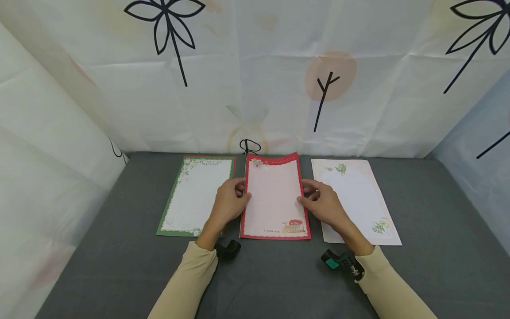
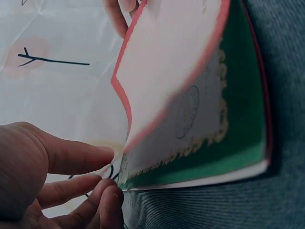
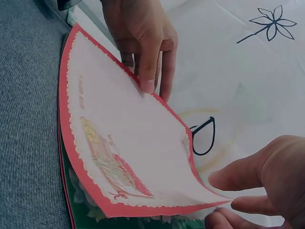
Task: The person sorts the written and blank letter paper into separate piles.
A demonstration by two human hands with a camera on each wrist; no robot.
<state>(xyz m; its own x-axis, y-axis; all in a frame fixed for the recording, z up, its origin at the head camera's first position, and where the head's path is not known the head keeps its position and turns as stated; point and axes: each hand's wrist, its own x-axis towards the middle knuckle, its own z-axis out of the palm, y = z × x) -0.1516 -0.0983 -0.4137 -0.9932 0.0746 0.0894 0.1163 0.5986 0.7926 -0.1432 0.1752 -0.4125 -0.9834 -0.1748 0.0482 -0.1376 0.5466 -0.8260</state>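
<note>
Both hands pinch a red-bordered sheet of paper (image 1: 275,195) by its long sides, above the middle stack. My left hand (image 1: 231,201) holds the left edge between thumb and fingers; my right hand (image 1: 322,204) holds the right edge. The sheet bows between them, its far edge curving, as the right wrist view also shows. Beneath it, in the left wrist view, lies a green-bordered sheet (image 2: 245,119), with a gap opened between the two. Left of the middle stack is another green-bordered sheet (image 1: 203,195), partly hidden by the left hand.
On the right side lies a stack of white sheets with green leaf prints (image 1: 358,199), partly covered by the right forearm. Everything rests on a dark grey cloth-covered table (image 1: 279,283). A pale printed curtain (image 1: 255,88) hangs behind the table's far edge.
</note>
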